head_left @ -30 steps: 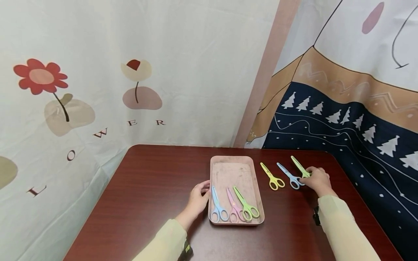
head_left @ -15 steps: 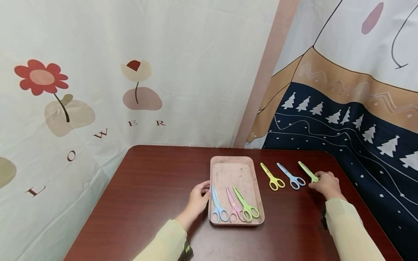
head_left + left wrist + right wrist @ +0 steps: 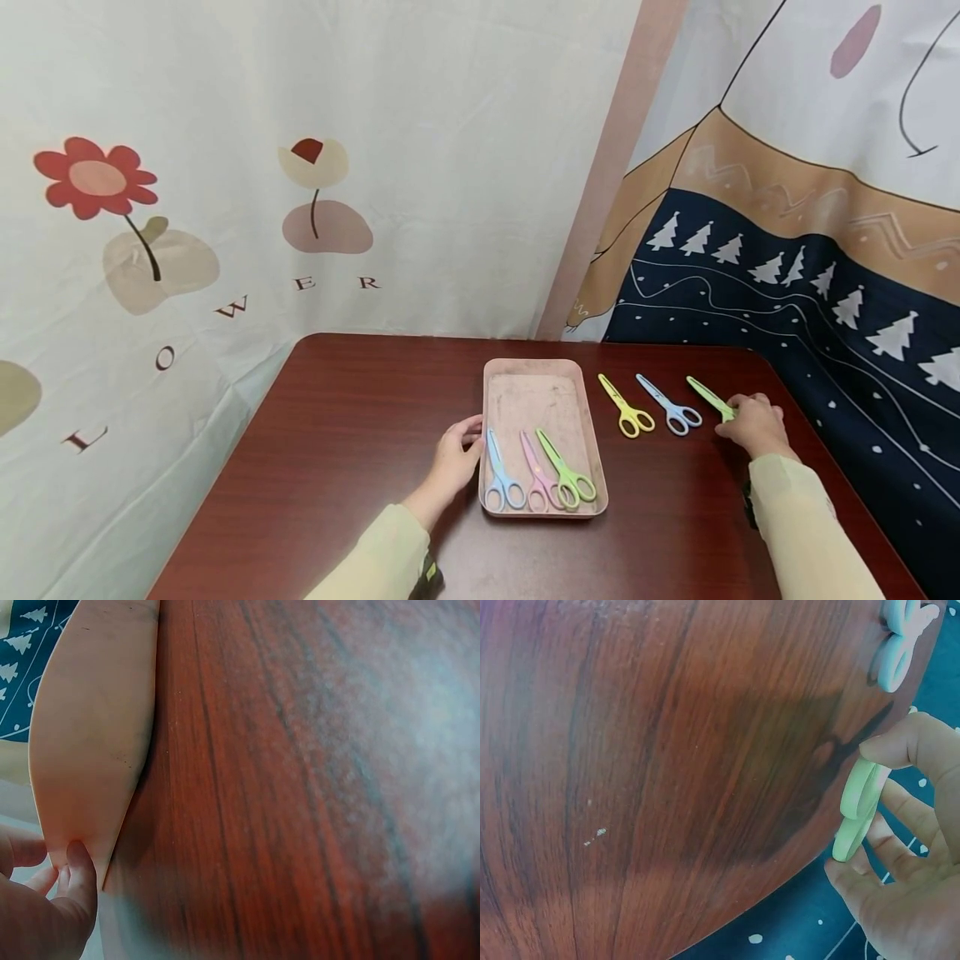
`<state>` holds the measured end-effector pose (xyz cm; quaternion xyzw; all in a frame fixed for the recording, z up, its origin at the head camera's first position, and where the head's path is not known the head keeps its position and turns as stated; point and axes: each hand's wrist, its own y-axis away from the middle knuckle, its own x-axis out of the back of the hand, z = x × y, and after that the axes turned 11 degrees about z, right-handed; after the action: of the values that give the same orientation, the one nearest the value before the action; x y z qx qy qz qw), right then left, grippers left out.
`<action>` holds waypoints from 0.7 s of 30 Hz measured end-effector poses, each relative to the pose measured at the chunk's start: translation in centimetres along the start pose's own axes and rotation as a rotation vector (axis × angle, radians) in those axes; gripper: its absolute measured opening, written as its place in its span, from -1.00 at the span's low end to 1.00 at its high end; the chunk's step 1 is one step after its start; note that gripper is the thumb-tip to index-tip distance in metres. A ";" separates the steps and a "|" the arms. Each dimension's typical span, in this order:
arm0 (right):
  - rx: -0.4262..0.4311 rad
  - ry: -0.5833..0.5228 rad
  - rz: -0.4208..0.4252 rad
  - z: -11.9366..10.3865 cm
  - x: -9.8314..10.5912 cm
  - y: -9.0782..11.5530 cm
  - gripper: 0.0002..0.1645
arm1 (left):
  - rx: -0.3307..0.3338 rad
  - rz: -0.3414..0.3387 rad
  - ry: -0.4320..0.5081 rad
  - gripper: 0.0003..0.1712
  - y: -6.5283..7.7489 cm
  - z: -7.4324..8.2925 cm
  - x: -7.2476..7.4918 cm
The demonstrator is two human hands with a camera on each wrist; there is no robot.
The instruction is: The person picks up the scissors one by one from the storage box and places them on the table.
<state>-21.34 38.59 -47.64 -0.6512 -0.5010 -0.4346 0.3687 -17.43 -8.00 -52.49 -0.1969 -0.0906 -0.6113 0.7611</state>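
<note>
My right hand (image 3: 756, 425) holds green scissors (image 3: 708, 397) by the handles at the table's right side, blades pointing to the back left. In the right wrist view, thumb and fingers grip the green handles (image 3: 849, 796), which cast a shadow on the tabletop. At its left edge, the pink tray (image 3: 534, 396) is pinched by my left hand (image 3: 452, 457); in the left wrist view the thumb presses its outer wall (image 3: 94, 727). Inside the tray's near end lie blue scissors (image 3: 497, 472), pink scissors (image 3: 537, 467) and another green pair (image 3: 564, 468).
Between the tray and my right hand, yellow scissors (image 3: 623, 407) and blue scissors (image 3: 667, 406) lie side by side on the dark wooden table (image 3: 360, 433). Printed cloth (image 3: 450, 167) hangs behind the table's back edge.
My right hand has moved right and slightly toward me with the green scissors, away from the blue pair on the table. The left hand and tray have stayed in place.
</note>
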 end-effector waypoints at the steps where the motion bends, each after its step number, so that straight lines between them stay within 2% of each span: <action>1: -0.001 0.001 -0.003 0.0 0.0 0.0 -0.30 | 0.001 0.002 0.000 -0.57 0.0 0.0 0.0; 13: -0.018 -0.001 -0.049 -0.2 0.2 0.0 -0.32 | 0.012 0.001 0.006 -0.58 0.1 0.1 0.1; 21: 0.008 0.012 -0.055 0.6 -0.8 -0.4 -0.30 | 0.015 0.000 0.009 -0.58 0.0 -0.1 0.0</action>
<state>-21.67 38.96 -48.56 -0.6332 -0.5182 -0.4464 0.3624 -17.44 -8.04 -52.53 -0.1885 -0.0918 -0.6117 0.7628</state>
